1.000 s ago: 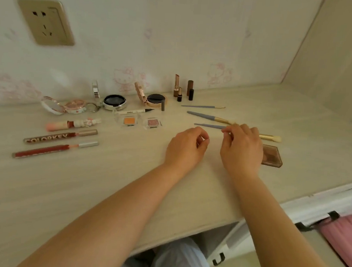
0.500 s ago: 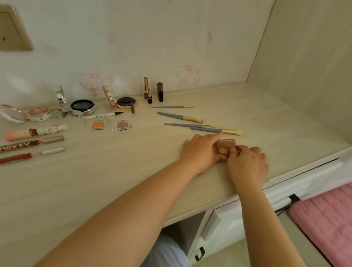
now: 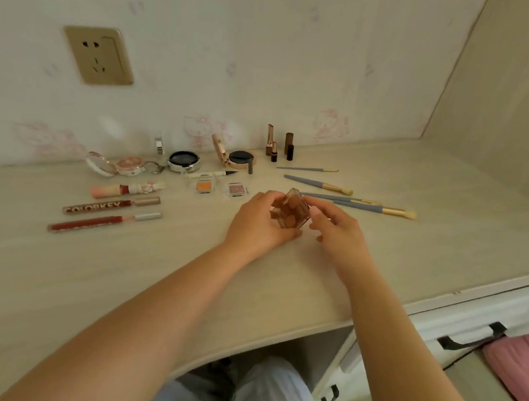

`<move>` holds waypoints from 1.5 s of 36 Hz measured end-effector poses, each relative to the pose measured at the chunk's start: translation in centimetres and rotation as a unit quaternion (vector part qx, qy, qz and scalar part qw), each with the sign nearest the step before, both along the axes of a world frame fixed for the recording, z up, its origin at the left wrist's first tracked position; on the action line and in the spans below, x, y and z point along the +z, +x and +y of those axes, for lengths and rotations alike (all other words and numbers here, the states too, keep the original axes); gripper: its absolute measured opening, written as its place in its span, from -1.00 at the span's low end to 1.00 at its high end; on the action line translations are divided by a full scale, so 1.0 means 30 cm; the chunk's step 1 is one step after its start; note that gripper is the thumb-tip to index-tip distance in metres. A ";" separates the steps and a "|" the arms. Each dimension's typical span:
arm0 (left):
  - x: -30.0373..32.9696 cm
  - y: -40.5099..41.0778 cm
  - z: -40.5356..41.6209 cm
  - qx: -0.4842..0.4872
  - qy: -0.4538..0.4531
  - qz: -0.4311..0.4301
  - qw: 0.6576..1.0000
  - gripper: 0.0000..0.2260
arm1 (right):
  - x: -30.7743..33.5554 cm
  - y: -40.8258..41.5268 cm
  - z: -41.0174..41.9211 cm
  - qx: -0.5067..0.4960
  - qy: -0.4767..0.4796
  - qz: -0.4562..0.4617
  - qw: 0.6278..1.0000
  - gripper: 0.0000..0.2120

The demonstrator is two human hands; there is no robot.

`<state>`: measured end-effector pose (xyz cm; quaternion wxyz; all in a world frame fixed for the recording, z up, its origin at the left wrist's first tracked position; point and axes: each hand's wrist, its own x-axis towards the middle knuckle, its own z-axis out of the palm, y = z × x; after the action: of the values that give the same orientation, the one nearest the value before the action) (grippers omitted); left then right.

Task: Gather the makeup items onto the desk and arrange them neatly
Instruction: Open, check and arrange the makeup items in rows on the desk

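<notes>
A small brown eyeshadow palette [image 3: 291, 212] is lifted off the light wooden desk [image 3: 126, 284] and tilted. My left hand [image 3: 260, 223] grips it from the left and below. My right hand [image 3: 336, 224] pinches its right edge with thumb and fingers. Just behind lie several grey-handled makeup brushes [image 3: 378, 208]. Two small single eyeshadow pans [image 3: 204, 186] sit left of the palette. Lipsticks [image 3: 273, 143] stand by the wall. Two round compacts [image 3: 183, 160] lie open near it. Lip glosses [image 3: 109, 206] lie in a row at the left.
A wall socket [image 3: 98, 54] sits on the wallpapered back wall. A wooden side panel [image 3: 507, 107] closes the desk on the right. Below the desk's front edge are my lap [image 3: 262, 391], a white drawer unit with black handles [image 3: 466, 339] and a pink cushion [image 3: 518, 359].
Both hands left the brushes, took hold of the brown palette lying near the desk's front right, and lifted and tilted it toward the middle of the desk.
</notes>
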<state>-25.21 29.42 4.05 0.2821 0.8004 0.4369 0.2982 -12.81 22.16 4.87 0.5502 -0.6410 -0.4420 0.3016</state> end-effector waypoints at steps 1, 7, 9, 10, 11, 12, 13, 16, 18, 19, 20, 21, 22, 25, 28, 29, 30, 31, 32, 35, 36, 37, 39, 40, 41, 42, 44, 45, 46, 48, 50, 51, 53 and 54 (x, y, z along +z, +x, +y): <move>0.002 -0.041 0.004 0.011 -0.001 -0.006 1.000 -0.42 | 0.003 -0.029 0.016 0.017 0.003 0.023 1.000 -0.77; 0.013 -0.257 0.020 0.063 -0.001 -0.071 0.995 -0.48 | 0.000 -0.198 0.108 0.132 -0.017 0.087 0.987 -0.82; 0.009 -0.315 0.032 0.075 -0.002 -0.089 0.993 -0.45 | 0.001 -0.248 0.134 0.175 -0.027 0.125 0.976 -0.83; 0.009 -0.340 0.037 0.080 -0.002 -0.098 0.992 -0.44 | 0.002 -0.271 0.147 0.194 -0.034 0.145 0.970 -0.84; 0.007 -0.363 0.043 0.085 -0.003 -0.107 0.991 -0.44 | 0.002 -0.291 0.161 0.211 -0.041 0.161 0.963 -0.85; 0.007 -0.384 0.047 0.088 -0.005 -0.115 0.990 -0.44 | 0.000 -0.310 0.176 0.228 -0.048 0.174 0.957 -0.84; 0.005 -0.403 0.051 0.091 -0.007 -0.121 0.988 -0.44 | -0.003 -0.326 0.190 0.245 -0.055 0.187 0.950 -0.80; -0.017 -0.443 0.063 0.099 -0.014 -0.134 0.986 -0.43 | -0.012 -0.370 0.213 0.267 -0.075 0.223 0.935 -0.70; -0.036 -0.454 0.063 0.104 -0.019 -0.143 0.984 -0.44 | -0.020 -0.389 0.222 0.253 -0.071 0.232 0.936 -0.69; -0.045 -0.454 0.061 0.102 -0.020 -0.145 0.984 -0.44 | -0.024 -0.394 0.226 0.245 -0.065 0.235 0.938 -0.70; -0.050 -0.453 0.058 0.098 -0.019 -0.144 0.985 -0.44 | -0.027 -0.398 0.228 0.240 -0.059 0.236 0.940 -0.70; -0.052 -0.450 0.055 0.092 -0.017 -0.143 0.985 -0.45 | -0.031 -0.399 0.230 0.237 -0.054 0.233 0.941 -0.71; -0.051 -0.447 0.052 0.086 -0.018 -0.145 0.986 -0.45 | -0.035 -0.398 0.232 0.239 -0.051 0.225 0.943 -0.71; -0.043 -0.449 0.047 0.072 -0.026 -0.158 0.985 -0.45 | -0.043 -0.395 0.230 0.255 -0.046 0.191 0.947 -0.71; -0.041 -0.456 0.042 0.062 -0.022 -0.150 0.986 -0.44 | -0.047 -0.397 0.226 0.260 -0.038 0.188 0.946 -0.72; -0.041 -0.457 0.041 0.059 -0.022 -0.148 0.987 -0.44 | -0.048 -0.398 0.224 0.256 -0.035 0.189 0.947 -0.73; -0.040 -0.458 0.040 0.055 -0.023 -0.145 0.988 -0.44 | -0.047 -0.399 0.223 0.251 -0.034 0.190 0.949 -0.74; -0.039 -0.459 0.040 0.053 -0.024 -0.142 0.988 -0.44 | -0.046 -0.400 0.223 0.245 -0.035 0.193 0.950 -0.75; -0.038 -0.460 0.040 0.052 -0.026 -0.140 0.988 -0.43 | -0.044 -0.401 0.223 0.239 -0.037 0.196 0.950 -0.75; -0.037 -0.460 0.040 0.050 -0.032 -0.142 0.988 -0.41 | -0.040 -0.406 0.225 0.227 -0.046 0.194 0.953 -0.76; -0.038 -0.460 0.041 0.049 -0.034 -0.141 0.988 -0.39 | -0.040 -0.407 0.226 0.221 -0.047 0.193 0.955 -0.76; -0.039 -0.459 0.042 0.049 -0.034 -0.139 0.989 -0.37 | -0.041 -0.407 0.226 0.215 -0.048 0.191 0.957 -0.75; -0.041 -0.460 0.041 0.047 -0.032 -0.134 0.989 -0.35 | -0.043 -0.408 0.227 0.210 -0.049 0.179 0.960 -0.74; -0.041 -0.462 0.040 0.048 -0.032 -0.133 0.989 -0.35 | -0.045 -0.409 0.227 0.210 -0.051 0.170 0.961 -0.73; -0.040 -0.462 0.039 0.049 -0.032 -0.133 0.989 -0.36 | -0.048 -0.410 0.227 0.210 -0.054 0.158 0.963 -0.73; -0.041 -0.463 0.038 0.049 -0.032 -0.132 0.990 -0.36 | -0.051 -0.410 0.227 0.210 -0.056 0.148 0.965 -0.73; -0.042 -0.462 0.039 0.050 -0.032 -0.126 0.990 -0.37 | -0.057 -0.409 0.230 0.209 -0.059 0.131 0.967 -0.71; -0.042 -0.462 0.040 0.049 -0.032 -0.122 0.991 -0.36 | -0.059 -0.408 0.231 0.209 -0.060 0.125 0.968 -0.70; -0.042 -0.462 0.040 0.050 -0.033 -0.120 0.991 -0.36 | -0.060 -0.407 0.231 0.210 -0.060 0.123 0.968 -0.70; -0.041 -0.461 0.041 0.050 -0.035 -0.118 0.991 -0.35 | -0.058 -0.405 0.226 0.215 -0.060 0.124 0.967 -0.69; -0.039 -0.460 0.042 0.054 -0.040 -0.126 0.990 -0.34 | -0.056 -0.401 0.224 0.209 -0.059 0.134 0.967 -0.68; -0.037 -0.460 0.043 0.059 -0.047 -0.138 0.988 -0.34 | -0.052 -0.400 0.220 0.203 -0.057 0.150 0.966 -0.67; -0.035 -0.465 0.048 0.071 -0.066 -0.169 0.981 -0.35 | -0.042 -0.401 0.214 0.195 -0.045 0.211 0.957 -0.66; -0.035 -0.468 0.050 0.076 -0.074 -0.182 0.978 -0.37 | -0.037 -0.400 0.214 0.193 -0.037 0.239 0.951 -0.66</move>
<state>-39.26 30.93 3.00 0.3919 0.6740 0.4588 0.4262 -24.80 28.59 3.75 0.5469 -0.4724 -0.4010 0.5630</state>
